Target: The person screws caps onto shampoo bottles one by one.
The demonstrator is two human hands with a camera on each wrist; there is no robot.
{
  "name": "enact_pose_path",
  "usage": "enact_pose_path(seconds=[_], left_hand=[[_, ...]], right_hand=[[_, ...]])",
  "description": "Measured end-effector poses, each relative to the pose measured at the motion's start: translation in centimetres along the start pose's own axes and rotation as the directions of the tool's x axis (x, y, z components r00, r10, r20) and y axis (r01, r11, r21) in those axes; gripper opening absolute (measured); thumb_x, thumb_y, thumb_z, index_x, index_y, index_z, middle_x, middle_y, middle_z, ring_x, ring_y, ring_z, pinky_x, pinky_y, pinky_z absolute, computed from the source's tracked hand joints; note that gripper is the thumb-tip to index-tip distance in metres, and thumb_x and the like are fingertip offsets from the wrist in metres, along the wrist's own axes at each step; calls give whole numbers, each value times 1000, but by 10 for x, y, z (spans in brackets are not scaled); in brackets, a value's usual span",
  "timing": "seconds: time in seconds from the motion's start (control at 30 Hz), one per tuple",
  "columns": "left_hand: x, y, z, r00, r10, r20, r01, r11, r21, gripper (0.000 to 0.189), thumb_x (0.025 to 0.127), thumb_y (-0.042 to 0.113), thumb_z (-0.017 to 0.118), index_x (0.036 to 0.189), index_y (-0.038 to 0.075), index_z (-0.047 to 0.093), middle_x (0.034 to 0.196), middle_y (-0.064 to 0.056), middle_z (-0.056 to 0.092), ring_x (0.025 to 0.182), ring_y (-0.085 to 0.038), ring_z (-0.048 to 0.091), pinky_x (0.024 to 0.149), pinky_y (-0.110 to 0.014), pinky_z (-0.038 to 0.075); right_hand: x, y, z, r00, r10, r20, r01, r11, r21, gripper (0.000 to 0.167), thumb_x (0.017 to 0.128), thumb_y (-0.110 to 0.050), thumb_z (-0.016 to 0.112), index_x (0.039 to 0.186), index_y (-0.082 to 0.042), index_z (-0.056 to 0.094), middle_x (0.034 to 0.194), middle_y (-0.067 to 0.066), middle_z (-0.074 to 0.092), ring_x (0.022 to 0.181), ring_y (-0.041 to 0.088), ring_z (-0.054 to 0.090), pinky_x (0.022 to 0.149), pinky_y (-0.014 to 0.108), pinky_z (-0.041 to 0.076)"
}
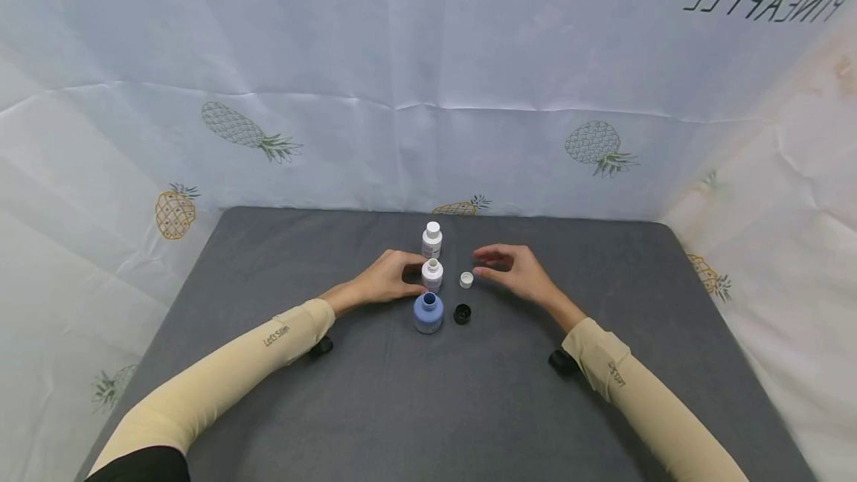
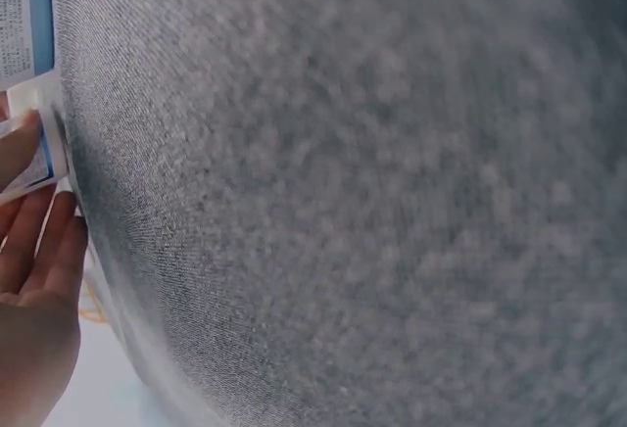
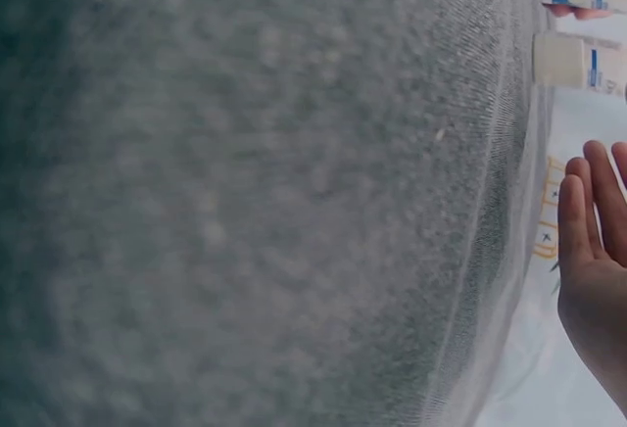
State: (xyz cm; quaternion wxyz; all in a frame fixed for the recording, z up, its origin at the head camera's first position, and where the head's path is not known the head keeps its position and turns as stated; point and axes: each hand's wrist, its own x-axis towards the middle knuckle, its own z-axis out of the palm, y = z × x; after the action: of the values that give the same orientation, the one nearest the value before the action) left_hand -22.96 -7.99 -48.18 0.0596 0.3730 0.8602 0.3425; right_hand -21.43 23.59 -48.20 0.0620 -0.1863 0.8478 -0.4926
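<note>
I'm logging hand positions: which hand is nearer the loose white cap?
Right. The right hand is just beside the loose white cap, on its right; the left hand, farther left, grips the open white bottle.

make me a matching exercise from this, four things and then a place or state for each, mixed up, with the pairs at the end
Things
1. blue bottle
2. capped white bottle
3. uncapped white bottle
4. white cap

Places
A. in the left hand's grip
B. lying loose near the right hand
C. near end of the row
D. far end of the row

Pairs: 1-C, 2-D, 3-A, 4-B
</note>
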Motion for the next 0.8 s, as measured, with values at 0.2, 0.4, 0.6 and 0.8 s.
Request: enact_pose_path(seconds=[0.2, 0.4, 0.6, 0.8], left_hand=[[0, 1, -1, 1000, -15, 5, 15, 1000, -14, 41, 88, 15, 91, 126, 3, 78, 122, -10, 82, 117, -24, 78, 105, -39, 64], [-3, 3, -5, 999, -48, 19, 49, 995, -90, 44, 88, 12, 91, 127, 0, 76, 125, -15, 81, 118, -27, 79, 103, -36, 65], [-7, 2, -10, 997, -77, 12, 78, 982, -175, 44, 87, 8, 92, 126, -4, 75, 124, -19, 79, 114, -30, 80, 97, -28, 67], [-9, 1, -18, 997, -78, -12, 76, 987, -143, 43, 86, 8, 92, 125, -2, 76, 120, -16, 78, 111, -28, 80, 93, -24, 67]], right_hand=[[0, 2, 2, 1000, -5, 22, 5, 1000, 9, 41, 94, -12, 86, 132, 1, 74, 131, 20, 77, 123, 37, 74, 107, 45, 63], [-2, 2, 4, 997, -15, 77, 16, 1000, -16, 45, 92, -11, 87, 132, 4, 74, 130, 22, 78, 118, 38, 76, 104, 47, 64], [-2, 0, 3, 991, -21, 134, 33, 996, -87, 44, 93, -14, 87, 132, 2, 74, 130, 20, 78, 115, 33, 76, 102, 45, 64], [0, -2, 4, 987, -16, 160, 39, 989, -142, 41, 92, -17, 88, 129, -3, 77, 127, 15, 80, 114, 27, 76, 102, 39, 65]])
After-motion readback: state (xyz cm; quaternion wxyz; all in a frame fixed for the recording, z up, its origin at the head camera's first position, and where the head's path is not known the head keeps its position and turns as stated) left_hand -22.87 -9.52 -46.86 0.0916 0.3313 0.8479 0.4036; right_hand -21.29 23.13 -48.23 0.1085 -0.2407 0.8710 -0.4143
